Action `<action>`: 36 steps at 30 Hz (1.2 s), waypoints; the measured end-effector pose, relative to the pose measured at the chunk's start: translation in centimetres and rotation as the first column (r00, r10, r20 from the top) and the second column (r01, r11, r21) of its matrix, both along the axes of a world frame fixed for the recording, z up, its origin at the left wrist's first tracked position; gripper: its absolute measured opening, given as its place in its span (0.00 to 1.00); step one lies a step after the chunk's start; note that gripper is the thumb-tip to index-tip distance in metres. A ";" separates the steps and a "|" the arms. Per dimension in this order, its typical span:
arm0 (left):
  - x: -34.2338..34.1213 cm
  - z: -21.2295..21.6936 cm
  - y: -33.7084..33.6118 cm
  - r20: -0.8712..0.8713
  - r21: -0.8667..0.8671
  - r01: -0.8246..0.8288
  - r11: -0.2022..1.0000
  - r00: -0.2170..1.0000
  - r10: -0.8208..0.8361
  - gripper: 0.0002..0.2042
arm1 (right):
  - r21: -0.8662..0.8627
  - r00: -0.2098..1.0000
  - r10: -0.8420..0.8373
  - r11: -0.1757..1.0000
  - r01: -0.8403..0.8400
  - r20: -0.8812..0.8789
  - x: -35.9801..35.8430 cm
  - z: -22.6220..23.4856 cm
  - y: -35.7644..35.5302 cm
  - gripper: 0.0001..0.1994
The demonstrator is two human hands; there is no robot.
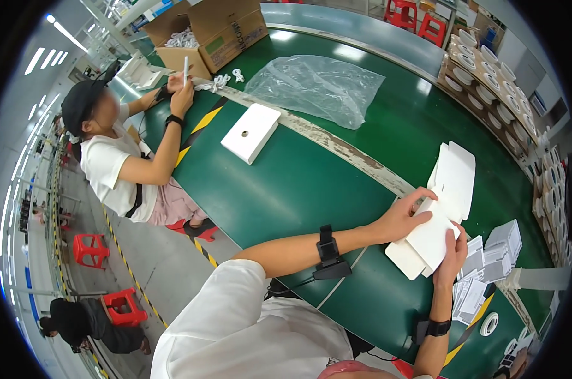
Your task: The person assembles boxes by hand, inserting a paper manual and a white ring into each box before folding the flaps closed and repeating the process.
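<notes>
Matt white cardboard box, glossy smooth green table top, crinkly clear plastic bag, brown corrugated cardboard carton, printed paper leaflets.

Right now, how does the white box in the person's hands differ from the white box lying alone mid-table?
The held white box is gripped by the left hand and right hand, flaps open; the lone white box lies flat, closed and untouched. The lone box shows a small round hole on top; the held one shows none. Both are white, on the green table.
</notes>
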State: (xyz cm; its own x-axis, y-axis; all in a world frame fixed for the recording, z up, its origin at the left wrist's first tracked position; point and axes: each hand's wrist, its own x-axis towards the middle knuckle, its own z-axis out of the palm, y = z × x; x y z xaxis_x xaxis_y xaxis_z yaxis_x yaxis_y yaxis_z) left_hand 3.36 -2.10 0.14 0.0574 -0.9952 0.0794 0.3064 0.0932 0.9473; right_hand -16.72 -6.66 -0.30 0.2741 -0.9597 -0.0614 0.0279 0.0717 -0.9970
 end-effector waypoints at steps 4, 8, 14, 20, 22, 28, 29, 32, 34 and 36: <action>0.4 -0.1 0.1 0.077 0.043 -0.002 0.999 0.997 -0.002 0.14 | -0.007 0.999 -0.028 1.000 0.027 -0.026 0.2 -0.3 -0.1 0.12; 0.7 0.2 0.2 0.215 0.089 0.016 0.996 0.976 -0.035 0.11 | 0.003 1.000 -0.010 1.000 0.010 0.013 -0.5 -1.1 -0.8 0.09; 0.5 0.5 0.3 0.139 0.065 0.037 0.997 0.989 -0.046 0.10 | 0.004 0.999 -0.034 0.999 0.034 0.029 -0.2 -0.4 -0.7 0.09; 0.4 -0.2 -0.4 -0.043 -0.011 0.079 0.997 0.996 -0.080 0.08 | -0.023 1.000 -0.010 1.000 0.010 0.022 -0.4 -0.8 -0.6 0.11; 0.7 -0.4 -0.5 -0.106 0.043 0.136 0.990 0.986 -0.131 0.08 | -0.037 1.000 0.020 0.999 -0.020 -0.008 -0.8 -1.2 -0.6 0.12; 0.7 -0.8 -0.6 -0.092 0.067 0.163 0.984 0.983 -0.157 0.08 | -0.056 0.993 0.079 0.995 -0.084 -0.088 -0.9 -1.6 -0.6 0.15; 0.5 -0.4 -0.4 -0.097 0.035 0.094 0.995 0.991 -0.090 0.07 | -0.056 0.993 0.079 0.995 -0.085 -0.089 -0.8 -1.5 -0.6 0.15; 0.2 0.3 0.1 -0.114 -0.021 -0.050 0.999 0.992 0.047 0.07 | -0.153 0.991 -0.119 0.982 0.109 -0.058 -0.3 -1.4 -0.6 0.15; 0.2 0.2 -0.3 -0.032 -0.193 -0.311 0.931 0.950 0.310 0.07 | -0.190 0.978 -0.203 0.963 0.189 -0.056 -0.2 -0.8 -0.6 0.16; 0.0 0.5 -0.9 0.061 -0.295 -0.467 0.833 0.861 0.504 0.07 | -0.270 0.919 -0.391 0.891 0.365 -0.050 -1.6 0.1 -0.7 0.17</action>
